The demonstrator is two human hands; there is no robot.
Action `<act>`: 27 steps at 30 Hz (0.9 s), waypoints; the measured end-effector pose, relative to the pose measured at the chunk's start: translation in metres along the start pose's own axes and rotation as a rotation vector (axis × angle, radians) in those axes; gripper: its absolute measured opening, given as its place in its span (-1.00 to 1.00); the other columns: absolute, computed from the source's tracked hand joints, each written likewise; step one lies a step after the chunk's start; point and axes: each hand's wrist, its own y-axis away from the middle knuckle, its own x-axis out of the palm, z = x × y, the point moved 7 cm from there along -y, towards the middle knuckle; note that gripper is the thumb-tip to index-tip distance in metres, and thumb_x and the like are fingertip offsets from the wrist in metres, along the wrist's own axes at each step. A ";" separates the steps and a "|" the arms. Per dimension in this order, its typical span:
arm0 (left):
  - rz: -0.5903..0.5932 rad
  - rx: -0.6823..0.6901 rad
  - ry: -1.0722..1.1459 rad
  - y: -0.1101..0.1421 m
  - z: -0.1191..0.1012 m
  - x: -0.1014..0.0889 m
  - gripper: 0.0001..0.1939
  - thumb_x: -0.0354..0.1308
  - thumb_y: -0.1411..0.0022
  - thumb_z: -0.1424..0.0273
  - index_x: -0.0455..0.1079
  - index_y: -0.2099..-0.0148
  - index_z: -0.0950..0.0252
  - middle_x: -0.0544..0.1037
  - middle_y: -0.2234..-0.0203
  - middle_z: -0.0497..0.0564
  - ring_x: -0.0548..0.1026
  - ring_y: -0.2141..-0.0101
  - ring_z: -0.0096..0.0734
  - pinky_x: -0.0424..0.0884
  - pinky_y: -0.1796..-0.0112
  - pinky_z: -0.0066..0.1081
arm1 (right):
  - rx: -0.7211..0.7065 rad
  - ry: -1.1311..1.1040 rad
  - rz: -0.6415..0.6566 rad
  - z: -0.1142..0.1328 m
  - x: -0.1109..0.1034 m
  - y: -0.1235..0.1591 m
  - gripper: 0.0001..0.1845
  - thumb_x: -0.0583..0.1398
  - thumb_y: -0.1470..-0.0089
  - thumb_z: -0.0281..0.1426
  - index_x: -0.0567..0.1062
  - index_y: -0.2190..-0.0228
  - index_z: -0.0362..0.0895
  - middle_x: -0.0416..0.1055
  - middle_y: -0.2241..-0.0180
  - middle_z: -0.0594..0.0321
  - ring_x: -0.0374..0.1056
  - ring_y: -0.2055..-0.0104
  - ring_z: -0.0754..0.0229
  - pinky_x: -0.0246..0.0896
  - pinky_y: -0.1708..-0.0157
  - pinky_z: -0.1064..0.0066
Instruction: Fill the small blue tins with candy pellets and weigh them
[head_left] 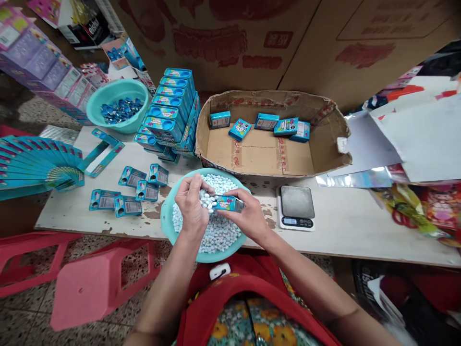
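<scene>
A teal bowl (166, 218) full of small white candies (219, 233) sits at the table's near edge in front of me. Over it, my right hand (248, 218) grips a small blue candy box (227, 203) held on its side. My left hand (192, 206) is cupped, fingers closed round a handful of the white candies right at the box's open end. Both hands hover just above the heap.
A shallow cardboard tray (326, 144) behind holds several blue boxes. A stack of blue boxes (169, 113), loose boxes (126, 192), fanned flat cartons (32, 163) and a second teal bowl (117, 103) lie left. A digital scale (296, 207) stands right. Pink stools (86, 283) stand below left.
</scene>
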 end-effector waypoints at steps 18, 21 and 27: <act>-0.012 0.125 -0.069 0.008 -0.009 0.009 -0.73 0.17 -0.19 0.26 0.27 0.45 0.30 0.34 0.64 -0.12 0.37 0.57 -0.52 0.34 0.48 -0.49 | -0.032 -0.066 -0.018 0.000 -0.005 0.000 -0.63 0.39 0.12 -0.31 0.46 0.24 -0.06 0.46 0.25 0.25 0.37 0.16 0.12 0.24 0.12 0.26; -0.001 0.139 -0.092 0.010 -0.007 0.010 -0.74 0.17 -0.20 0.28 0.28 0.46 0.31 0.37 0.64 -0.10 0.40 0.55 -0.50 0.36 0.42 -0.46 | -0.007 -0.082 -0.016 -0.005 -0.002 0.001 -0.62 0.41 0.15 -0.34 0.46 0.24 -0.07 0.46 0.27 0.26 0.37 0.19 0.13 0.25 0.15 0.28; 0.016 0.170 -0.080 0.016 -0.010 0.013 -0.75 0.18 -0.18 0.28 0.28 0.44 0.31 0.36 0.62 -0.11 0.37 0.57 -0.52 0.31 0.51 -0.50 | -0.063 -0.142 -0.027 -0.004 -0.006 0.003 -0.60 0.41 0.15 -0.33 0.47 0.23 -0.07 0.45 0.27 0.27 0.37 0.19 0.15 0.24 0.15 0.32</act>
